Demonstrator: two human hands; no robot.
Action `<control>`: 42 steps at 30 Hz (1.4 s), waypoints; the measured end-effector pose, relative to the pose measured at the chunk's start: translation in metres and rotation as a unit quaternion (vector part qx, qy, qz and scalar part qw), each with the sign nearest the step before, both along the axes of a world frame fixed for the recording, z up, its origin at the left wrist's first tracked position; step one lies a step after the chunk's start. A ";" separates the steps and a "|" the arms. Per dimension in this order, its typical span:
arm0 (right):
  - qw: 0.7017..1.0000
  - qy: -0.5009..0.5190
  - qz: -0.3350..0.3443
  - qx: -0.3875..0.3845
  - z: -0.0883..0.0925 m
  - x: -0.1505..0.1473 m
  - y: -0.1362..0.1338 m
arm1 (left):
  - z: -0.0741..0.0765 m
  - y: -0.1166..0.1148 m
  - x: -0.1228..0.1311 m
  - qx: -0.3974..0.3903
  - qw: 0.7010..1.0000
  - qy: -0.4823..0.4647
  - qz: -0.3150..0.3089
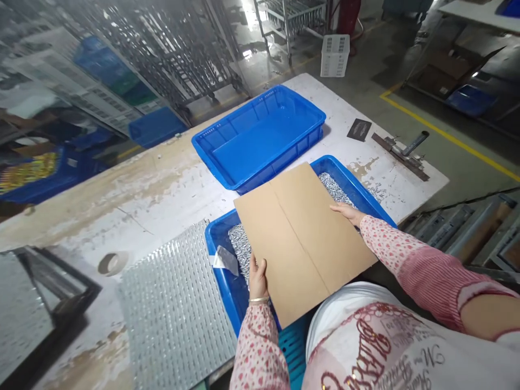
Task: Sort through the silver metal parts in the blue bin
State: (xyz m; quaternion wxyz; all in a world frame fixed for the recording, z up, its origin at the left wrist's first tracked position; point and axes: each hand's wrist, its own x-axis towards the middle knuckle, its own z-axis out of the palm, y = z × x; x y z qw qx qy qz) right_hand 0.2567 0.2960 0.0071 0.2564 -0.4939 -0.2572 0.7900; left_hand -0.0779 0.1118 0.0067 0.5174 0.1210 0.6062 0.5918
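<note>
Brown cardboard [306,246], left grip [259,279] on one edge, right grip [350,213] opposite

Head-height view, forward and down

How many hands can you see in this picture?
2. The left hand grips the cardboard at its left edge, and the right hand holds its right edge. Some fingers are hidden.
</note>
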 end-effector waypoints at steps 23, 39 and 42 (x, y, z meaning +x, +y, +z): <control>0.991 0.024 -0.128 0.029 0.020 0.002 -0.022 | 0.002 -0.026 -0.027 -0.061 0.994 0.008 0.086; 0.990 0.136 0.026 -0.029 0.025 0.005 -0.140 | 0.010 -0.020 -0.014 -0.072 0.988 0.088 0.102; 0.992 0.000 -0.119 0.042 0.034 0.064 -0.088 | 0.009 -0.020 -0.032 -0.078 0.989 0.095 0.079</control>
